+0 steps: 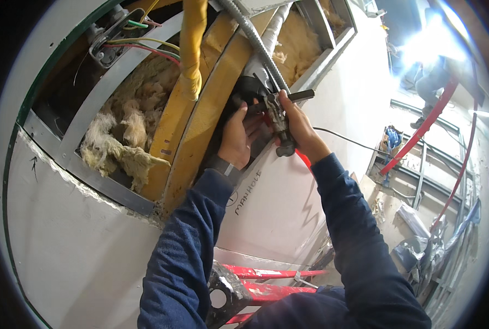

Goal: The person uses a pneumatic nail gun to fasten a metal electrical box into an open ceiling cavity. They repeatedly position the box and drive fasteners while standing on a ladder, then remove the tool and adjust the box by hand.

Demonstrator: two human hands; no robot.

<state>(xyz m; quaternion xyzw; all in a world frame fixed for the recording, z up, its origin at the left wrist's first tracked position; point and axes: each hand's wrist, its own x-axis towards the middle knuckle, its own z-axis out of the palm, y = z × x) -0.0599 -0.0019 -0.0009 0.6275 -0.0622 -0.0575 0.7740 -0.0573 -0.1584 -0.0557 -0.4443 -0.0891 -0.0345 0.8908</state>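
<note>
Metal tool [280, 122] sits grasped in the right hand [304, 131]; whether the left hand [236, 137] grips it is unclear.

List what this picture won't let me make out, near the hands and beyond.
All in the head view:
Right hand: most fingers, hidden behind the hand itself and the clamp-like metal tool.
Left hand: its exact grip, obscured by shadow and the tool.
Yellow tube: upper end, cut off by the top edge.
Red ladder: lower part, hidden by navy clothing and the lower edge.
Lamp: shape, washed out by glare.
</note>
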